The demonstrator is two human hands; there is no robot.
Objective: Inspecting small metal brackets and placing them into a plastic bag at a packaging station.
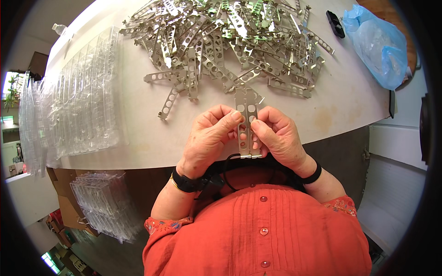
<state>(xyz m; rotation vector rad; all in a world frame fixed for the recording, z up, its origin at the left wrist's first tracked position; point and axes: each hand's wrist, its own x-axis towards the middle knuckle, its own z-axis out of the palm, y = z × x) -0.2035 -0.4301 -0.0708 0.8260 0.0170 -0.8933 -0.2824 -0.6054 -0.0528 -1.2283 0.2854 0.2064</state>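
Two flat metal strips with rows of round holes are held upright side by side, long edges together, just past the table's near edge. My left hand point(207, 135) pinches the left metal strip point(241, 100) between thumb and fingers. With a matching pinch, my right hand point(282, 138) grips the right metal strip point(252, 101). Some fingertips show through the holes from behind. Small bent tabs show at the strips' near ends. Beyond my hands, a large heap of similar metal strips point(216, 48) covers the table's far middle, a few lying loose at its near side.
Clear ribbed plastic trays point(87, 92) lie along the white table's point(331, 110) left side. More clear trays point(103, 202) are stacked below the edge at left. At far right are a blue plastic bag point(377, 50) and a small black object point(335, 24).
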